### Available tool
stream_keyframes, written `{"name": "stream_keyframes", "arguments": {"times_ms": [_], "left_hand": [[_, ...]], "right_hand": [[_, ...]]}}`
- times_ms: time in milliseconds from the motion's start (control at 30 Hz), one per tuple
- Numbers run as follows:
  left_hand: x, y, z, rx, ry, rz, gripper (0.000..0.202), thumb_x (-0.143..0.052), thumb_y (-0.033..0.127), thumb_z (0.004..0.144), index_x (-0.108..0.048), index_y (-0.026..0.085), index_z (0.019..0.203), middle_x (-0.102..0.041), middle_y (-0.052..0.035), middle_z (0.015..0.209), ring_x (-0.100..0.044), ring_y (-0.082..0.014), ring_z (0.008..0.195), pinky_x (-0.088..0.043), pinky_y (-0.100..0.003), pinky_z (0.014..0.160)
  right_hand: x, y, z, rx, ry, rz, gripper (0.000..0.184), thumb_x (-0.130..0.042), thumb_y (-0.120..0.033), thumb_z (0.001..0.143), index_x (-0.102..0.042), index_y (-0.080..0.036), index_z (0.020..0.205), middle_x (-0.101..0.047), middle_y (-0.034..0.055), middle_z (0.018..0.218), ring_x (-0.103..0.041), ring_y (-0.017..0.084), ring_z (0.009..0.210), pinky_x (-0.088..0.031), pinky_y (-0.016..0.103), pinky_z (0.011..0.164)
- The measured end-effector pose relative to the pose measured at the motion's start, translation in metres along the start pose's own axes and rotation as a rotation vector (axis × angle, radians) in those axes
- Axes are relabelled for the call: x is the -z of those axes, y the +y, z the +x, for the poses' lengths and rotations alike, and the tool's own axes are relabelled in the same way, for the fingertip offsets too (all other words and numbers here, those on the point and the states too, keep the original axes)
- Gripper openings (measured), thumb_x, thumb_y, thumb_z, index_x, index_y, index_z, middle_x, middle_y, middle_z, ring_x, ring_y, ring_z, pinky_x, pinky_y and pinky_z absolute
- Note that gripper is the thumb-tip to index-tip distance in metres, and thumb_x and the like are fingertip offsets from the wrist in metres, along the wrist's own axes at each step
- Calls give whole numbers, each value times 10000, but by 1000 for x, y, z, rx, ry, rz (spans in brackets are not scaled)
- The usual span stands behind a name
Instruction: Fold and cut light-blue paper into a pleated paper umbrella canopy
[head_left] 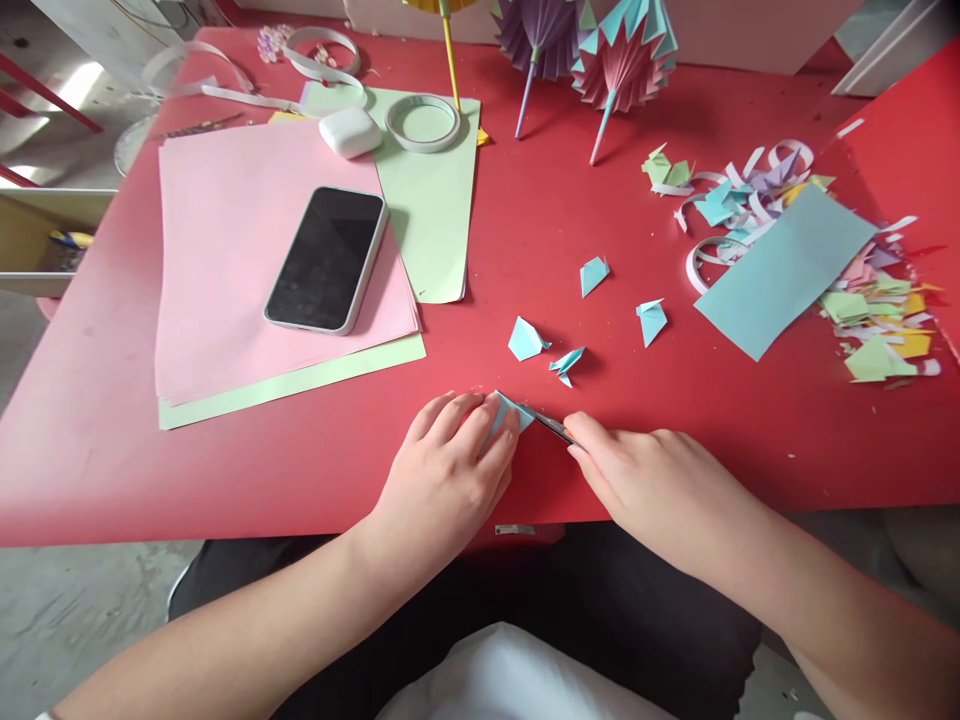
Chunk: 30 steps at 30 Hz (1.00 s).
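Note:
My left hand [459, 455] has its fingers curled over a small folded piece of light blue paper [517, 411] near the table's front edge. In my right hand [637, 470] is a slim dark pair of scissors [553, 425], its handles hidden by the fingers. The blade tips meet the right side of the folded paper. Just beyond my hands lie small folded blue paper pieces: one pale-faced [527, 340], one crumpled [567, 366], one to the right [652, 322] and one farther back [595, 276].
Pink paper sheets [217, 250] with a phone [326, 260] lie left, near an earbud case [350, 132] and a tape roll [423, 123]. Paper parasols [626, 60] stand at the back. On the right, a blue paper strip [787, 270] rests over scraps [892, 310].

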<state>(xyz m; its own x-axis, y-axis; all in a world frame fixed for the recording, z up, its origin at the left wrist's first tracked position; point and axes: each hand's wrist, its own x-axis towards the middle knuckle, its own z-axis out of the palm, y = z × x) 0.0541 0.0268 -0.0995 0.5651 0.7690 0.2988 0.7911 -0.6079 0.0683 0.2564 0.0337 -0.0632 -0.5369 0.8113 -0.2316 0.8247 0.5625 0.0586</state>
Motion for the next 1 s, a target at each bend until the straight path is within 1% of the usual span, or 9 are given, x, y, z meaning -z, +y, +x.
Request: {"name": "stream_keyframes", "arguments": {"times_ms": [200, 333, 433, 633, 733, 867, 1000], "left_hand": [[0, 1, 1, 9, 0, 2, 248, -558, 161, 814, -614, 128, 1054, -646, -92, 1042, -586, -241, 972, -466, -407, 884], [0, 1, 0, 10, 9, 9, 238, -559, 167, 815, -621, 135, 1042, -652, -83, 1032, -590, -240, 970, -460, -413, 891], [1, 1, 0, 10, 14, 14, 239, -559, 170, 814, -625, 137, 1041, -654, -81, 1026, -595, -239, 964, -462, -415, 888], [1, 1, 0, 10, 20, 10, 245, -557, 167, 812, -627, 137, 1045, -655, -84, 1020, -595, -239, 961, -465, -415, 884], [1, 1, 0, 11, 23, 3, 241, -558, 167, 812, -630, 134, 1040, -655, -85, 1014, -594, -239, 959, -464, -413, 885], [0, 1, 1, 3, 23, -4, 233, -560, 165, 811, -636, 130, 1029, -655, -91, 1017, -593, -244, 958, -467, -413, 879], [0, 0, 1, 2, 19, -5, 240, -556, 159, 811, -634, 126, 1035, -654, -95, 1024, -593, -248, 961, -468, -418, 879]], "right_hand": [[4, -5, -2, -4, 23, -76, 100, -460, -121, 794, -413, -202, 760, -387, -73, 382, -422, 126, 295, -53, 231, 402], [5, -6, -3, 7, 62, -118, 170, -466, -37, 710, -422, -194, 756, -358, -83, 376, -405, 117, 283, -55, 229, 407], [6, -6, -4, 15, 76, -144, 196, -464, -16, 681, -424, -193, 756, -337, -87, 373, -394, 117, 277, -53, 230, 408], [4, -3, -5, 11, 83, -145, 179, -477, -42, 705, -418, -201, 761, -318, -92, 366, -382, 124, 267, -52, 238, 404], [3, -1, -6, 20, 85, -102, 128, -494, -106, 757, -415, -205, 774, -342, -91, 383, -400, 123, 283, -64, 237, 401], [1, 0, -5, -2, 110, -45, 84, -483, -177, 812, -412, -208, 783, -353, -92, 392, -405, 121, 289, -77, 236, 391], [0, -1, 1, -2, 74, -35, 101, -491, -200, 819, -408, -213, 762, -360, -87, 388, -421, 131, 300, -89, 236, 384]]}}
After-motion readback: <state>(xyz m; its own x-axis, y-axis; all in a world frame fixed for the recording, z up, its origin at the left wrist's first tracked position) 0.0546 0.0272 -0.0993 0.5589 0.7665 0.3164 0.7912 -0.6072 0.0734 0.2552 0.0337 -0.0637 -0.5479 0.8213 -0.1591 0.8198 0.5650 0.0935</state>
